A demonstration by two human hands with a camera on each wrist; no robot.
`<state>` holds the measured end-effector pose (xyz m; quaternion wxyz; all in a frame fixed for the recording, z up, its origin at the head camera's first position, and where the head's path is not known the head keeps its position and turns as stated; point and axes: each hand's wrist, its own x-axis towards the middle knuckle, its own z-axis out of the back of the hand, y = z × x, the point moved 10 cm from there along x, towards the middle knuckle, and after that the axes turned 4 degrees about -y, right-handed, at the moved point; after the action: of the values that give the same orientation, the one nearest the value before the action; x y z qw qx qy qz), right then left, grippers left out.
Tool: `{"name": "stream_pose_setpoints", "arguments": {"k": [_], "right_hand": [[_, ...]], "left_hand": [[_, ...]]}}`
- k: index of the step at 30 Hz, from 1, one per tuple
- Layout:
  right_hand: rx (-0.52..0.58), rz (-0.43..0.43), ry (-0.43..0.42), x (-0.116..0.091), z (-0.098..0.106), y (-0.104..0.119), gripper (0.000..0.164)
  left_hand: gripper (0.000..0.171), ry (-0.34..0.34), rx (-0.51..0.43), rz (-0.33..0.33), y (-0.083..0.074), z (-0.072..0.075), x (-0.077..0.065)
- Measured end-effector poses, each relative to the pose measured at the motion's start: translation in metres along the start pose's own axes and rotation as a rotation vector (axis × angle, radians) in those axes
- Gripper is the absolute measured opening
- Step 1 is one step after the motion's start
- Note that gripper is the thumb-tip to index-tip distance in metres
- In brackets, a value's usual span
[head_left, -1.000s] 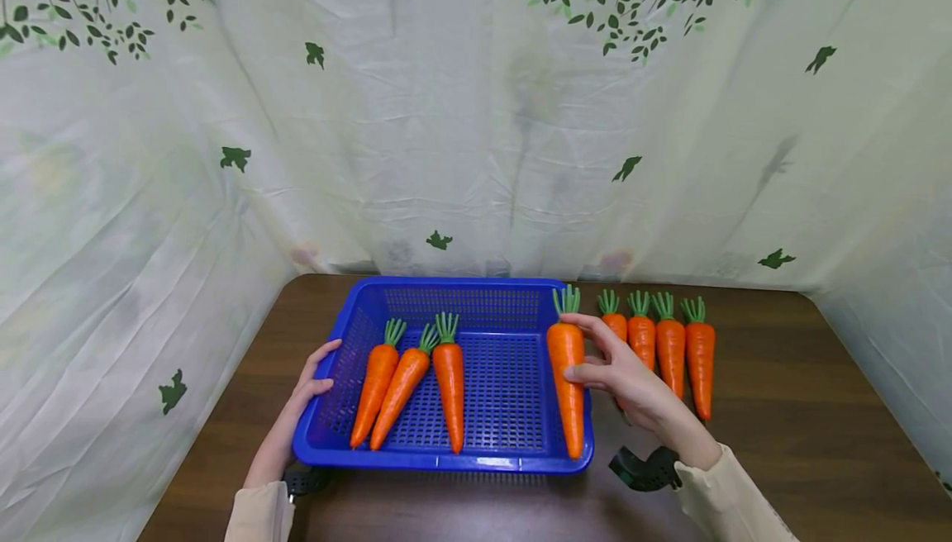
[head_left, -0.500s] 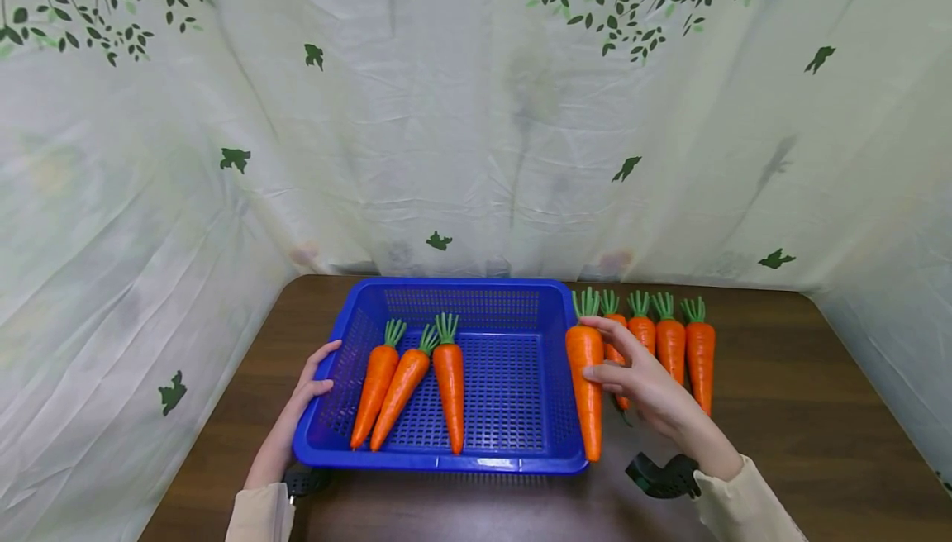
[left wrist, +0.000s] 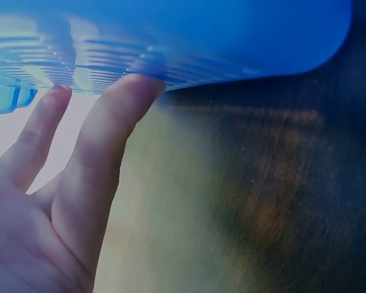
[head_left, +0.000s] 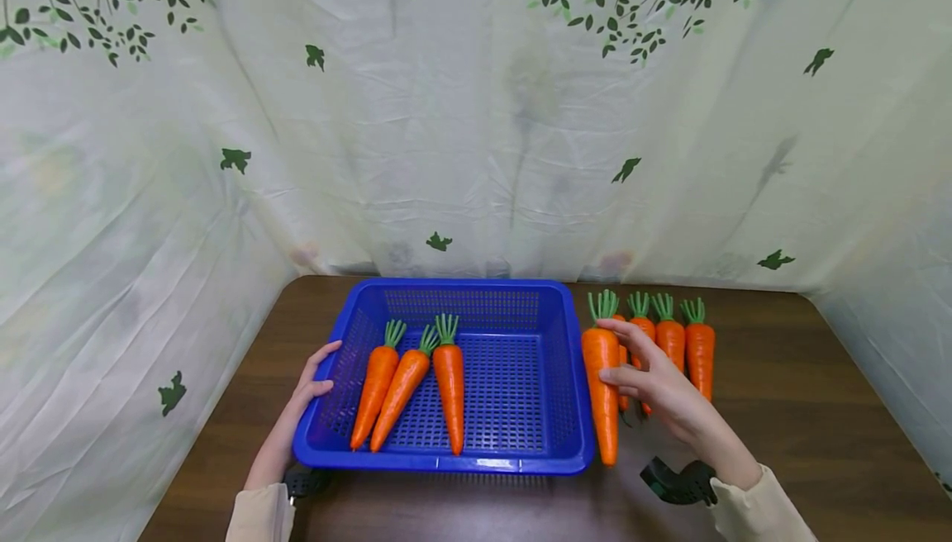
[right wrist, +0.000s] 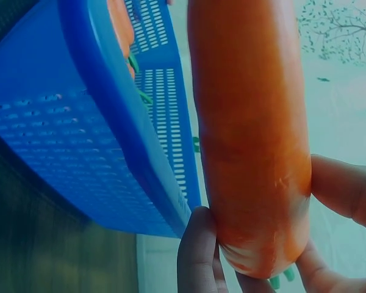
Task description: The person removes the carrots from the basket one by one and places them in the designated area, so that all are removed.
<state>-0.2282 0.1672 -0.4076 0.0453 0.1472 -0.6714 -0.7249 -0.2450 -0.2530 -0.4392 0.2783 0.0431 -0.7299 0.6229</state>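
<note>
My right hand (head_left: 658,381) pinches a carrot (head_left: 601,393) with green stalks between thumb and fingers. That carrot (right wrist: 253,134) is upright in the right wrist view, just outside the right rim of the blue basket (head_left: 446,463). Inside the basket, towards its left, lie three carrots: a left one (head_left: 375,385), a middle one (head_left: 404,389) and a right one (head_left: 449,393). My left hand (head_left: 308,381) touches the basket's left side. In the left wrist view, the fingers (left wrist: 94,146) of that hand are extended against the basket's slotted wall (left wrist: 110,58).
Several more carrots (head_left: 670,348) lie in a row right of the basket, partly hidden behind my right hand. Everything stands on a dark wooden table (head_left: 803,410). A pale curtain (head_left: 476,154) with leaf prints hangs behind the table.
My right hand has carried its carrot rightwards, from above the basket's right edge to just outside it. The left hand, the basket and the carrots in it have stayed put.
</note>
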Motion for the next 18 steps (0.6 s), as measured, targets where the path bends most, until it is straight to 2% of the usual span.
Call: {"name": "stream_pose_setpoints", "arguments": {"k": [18], "right_hand": [[-0.004,-0.006,-0.025,-0.010,0.012,-0.008,0.067]], "left_hand": [[0.076,-0.001,0.015,0.008,0.000,-0.001,-0.001]]}}
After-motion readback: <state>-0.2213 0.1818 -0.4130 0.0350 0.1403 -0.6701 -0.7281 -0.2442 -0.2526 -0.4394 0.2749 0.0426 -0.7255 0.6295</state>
